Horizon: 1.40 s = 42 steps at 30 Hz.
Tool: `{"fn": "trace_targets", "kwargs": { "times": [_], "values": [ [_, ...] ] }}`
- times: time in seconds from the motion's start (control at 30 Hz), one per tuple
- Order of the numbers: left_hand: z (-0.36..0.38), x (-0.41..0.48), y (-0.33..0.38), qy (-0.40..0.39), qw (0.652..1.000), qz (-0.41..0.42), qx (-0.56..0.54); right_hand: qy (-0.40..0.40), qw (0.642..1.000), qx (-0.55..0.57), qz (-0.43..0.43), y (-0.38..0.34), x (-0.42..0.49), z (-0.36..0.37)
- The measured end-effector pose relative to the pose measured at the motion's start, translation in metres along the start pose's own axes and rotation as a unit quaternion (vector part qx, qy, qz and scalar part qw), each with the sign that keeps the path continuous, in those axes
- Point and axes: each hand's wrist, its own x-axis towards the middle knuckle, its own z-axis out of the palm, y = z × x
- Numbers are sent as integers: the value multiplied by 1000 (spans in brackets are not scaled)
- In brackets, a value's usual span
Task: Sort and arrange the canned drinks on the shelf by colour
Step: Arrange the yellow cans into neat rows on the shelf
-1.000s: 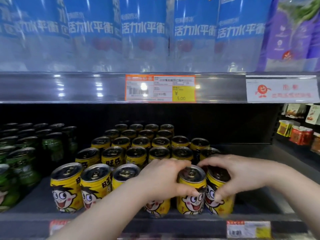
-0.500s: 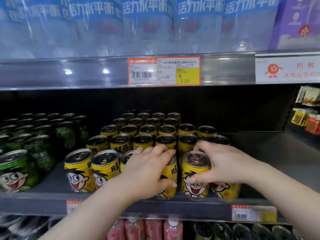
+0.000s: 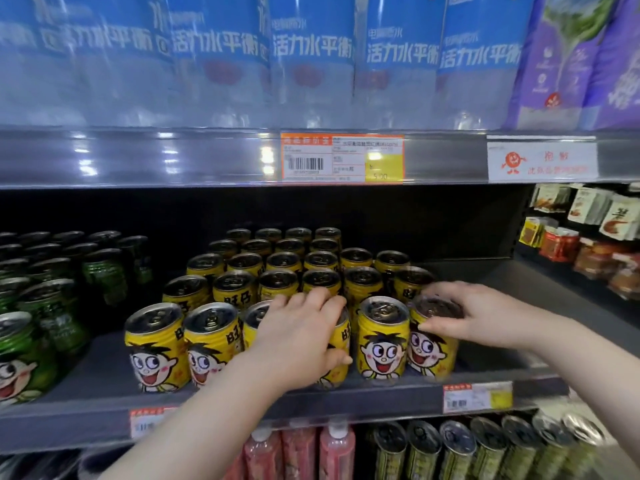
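The left hand (image 3: pixel 301 341) curls its fingers round a front-row yellow can (image 3: pixel 343 332) on the shelf (image 3: pixel 104 375); the right hand (image 3: pixel 485 315) pinches the rim of the rightmost can (image 3: pixel 433 355).

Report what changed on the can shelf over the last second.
The left hand, whose thumb reached onto the fifth yellow can, has pulled back and now grips only the fourth yellow can. The right hand has drawn its fingers off the fifth can's top and holds the end yellow can by its rim. The fifth can stands free between them. The green cans and back yellow rows stayed put.
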Motion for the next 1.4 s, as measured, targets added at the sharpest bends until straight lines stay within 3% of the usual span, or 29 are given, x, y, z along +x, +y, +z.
{"fn": "trace_targets", "kwargs": {
  "times": [0.17,0.33,0.5,0.83,0.93,1.0,1.03,1.1,1.13,1.2,1.3,1.4],
  "values": [
    [0,1,-2,2,1000,6,-15,-109,993,49,-21,-3,-1,-14],
    [3,2,-4,8,1000,1,-27,-4,1000,13,-4,-9,5,14],
    [4,0,-4,12,999,0,-37,-42,992,119,-11,-2,9,17],
    [0,1,-1,-5,998,-14,-67,-10,996,93,10,-2,10,21],
    [-10,0,-3,-24,981,-33,-188,-15,995,101,10,-2,10,21],
    [-19,-2,-10,10,942,-41,-334,-12,995,101,5,-2,10,20],
    [-25,-4,-17,47,933,-45,-353,-11,995,98,2,-2,10,20],
    [-35,-10,-36,114,960,-62,-246,-12,996,86,-1,-2,11,20],
    [-38,-13,-46,110,977,-75,-169,-14,997,80,-1,-2,11,21],
    [-42,-22,-62,30,991,-115,-70,-14,998,67,-6,-3,11,21],
    [-35,-29,-64,-102,983,-147,-45,-10,998,52,-18,-2,11,19],
    [-18,-31,-57,-118,984,-131,-3,-14,998,48,-33,-1,10,20]
  ]
}}
